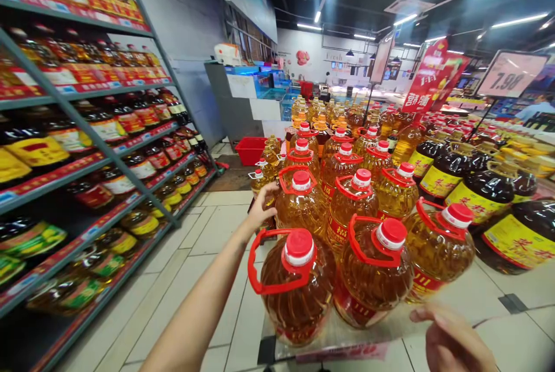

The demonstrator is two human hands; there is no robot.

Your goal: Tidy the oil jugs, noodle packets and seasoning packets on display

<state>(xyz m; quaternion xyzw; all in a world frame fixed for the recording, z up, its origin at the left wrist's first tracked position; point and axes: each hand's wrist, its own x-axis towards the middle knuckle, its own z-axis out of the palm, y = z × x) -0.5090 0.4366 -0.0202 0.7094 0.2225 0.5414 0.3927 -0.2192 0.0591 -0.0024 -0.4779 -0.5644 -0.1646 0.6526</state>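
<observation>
While the left hand point(263, 210) reaches forward with thumb and fingers spread apart, it stands at the left side of an oil bottle point(299, 207) with a red cap and red handle; whether the fingertips press on the plastic, I cannot tell. The right hand point(459, 340), blurred and cut off by the lower edge of the view, is loosely bent; whether its fingertips meet is unclear.

Between the two hands, and nearer the person than the left one, are a front bottle point(299, 294) and a second front bottle point(373, 279), both upright on a stand point(368, 333), with red handles tilted outward to the left. Just beyond the right hand is another red-capped bottle point(442, 248). More rows of golden oil stretch away past the left hand. Dark bottles point(481, 187) with yellow labels lie beyond and to the right of the right hand. Well left of the left hand, across the tiled floor point(212, 279), rises a loaded shelf rack point(116, 173); farther ahead is a red basket point(250, 152).
</observation>
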